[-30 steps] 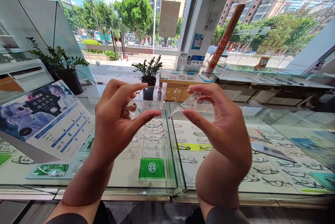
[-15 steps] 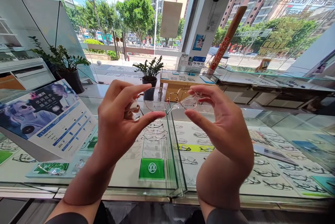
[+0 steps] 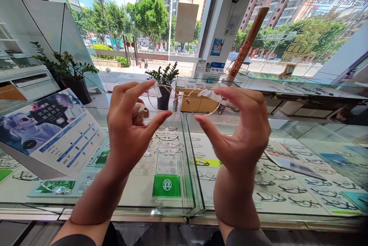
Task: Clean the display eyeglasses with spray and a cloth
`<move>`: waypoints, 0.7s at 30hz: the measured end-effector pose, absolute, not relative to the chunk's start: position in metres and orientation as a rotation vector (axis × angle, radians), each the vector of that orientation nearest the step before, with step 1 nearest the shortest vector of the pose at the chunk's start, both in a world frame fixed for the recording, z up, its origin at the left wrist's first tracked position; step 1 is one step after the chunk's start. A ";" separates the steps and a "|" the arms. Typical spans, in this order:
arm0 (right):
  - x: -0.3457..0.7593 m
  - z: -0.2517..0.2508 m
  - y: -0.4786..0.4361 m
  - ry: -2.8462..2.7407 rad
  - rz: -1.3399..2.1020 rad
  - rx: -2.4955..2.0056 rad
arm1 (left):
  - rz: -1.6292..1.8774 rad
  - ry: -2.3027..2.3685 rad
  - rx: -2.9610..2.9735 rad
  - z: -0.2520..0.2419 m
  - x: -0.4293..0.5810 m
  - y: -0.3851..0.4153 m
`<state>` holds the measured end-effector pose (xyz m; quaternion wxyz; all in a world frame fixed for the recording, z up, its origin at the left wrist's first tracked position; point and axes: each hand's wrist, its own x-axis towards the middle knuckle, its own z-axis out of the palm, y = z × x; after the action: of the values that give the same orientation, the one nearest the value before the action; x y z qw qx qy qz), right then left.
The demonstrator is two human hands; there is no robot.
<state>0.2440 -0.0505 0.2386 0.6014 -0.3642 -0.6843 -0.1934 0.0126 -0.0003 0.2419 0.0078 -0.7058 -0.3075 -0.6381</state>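
A pair of thin-rimmed, round-lensed eyeglasses (image 3: 188, 100) is held up in front of me over the glass counter. My left hand (image 3: 126, 138) grips one side, index finger at the upper rim and thumb near the lower rim. A crumpled beige cloth (image 3: 140, 114) is tucked in its curled fingers. On the other side, my right hand (image 3: 243, 131) holds the frame by its outer edge, its thumb below the lens. Clear tags or stickers show at the lenses. The temples are mostly hidden.
Below is a glass display counter (image 3: 189, 184) with rows of eyeglasses and a green logo card (image 3: 166, 185). A brochure stand (image 3: 57, 131) stands at left. A calculator (image 3: 296, 167) lies at right. Potted plants (image 3: 163, 98) and large windows are beyond.
The eyeglasses have risen slightly and been turned, so the lenses appear rounder and more face-on. My right hand has shifted left and its fingers have changed position.
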 end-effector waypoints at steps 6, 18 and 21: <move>0.240 0.237 -0.054 -1.562 -0.567 -1.012 | -1.992 -1.008 -2.199 0.238 0.011 0.002; 0.234 0.240 -0.047 -1.542 -0.537 -0.906 | -1.979 -1.002 -2.117 0.236 0.014 0.004; 0.231 0.241 -0.044 -1.505 -0.446 -0.823 | -2.002 -0.970 -2.072 0.236 0.016 0.004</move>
<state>0.2311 -0.0443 0.2410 0.6322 -0.3598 -0.6579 -0.1949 0.0156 0.0041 0.2357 0.0508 -0.6806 -0.3186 -0.6578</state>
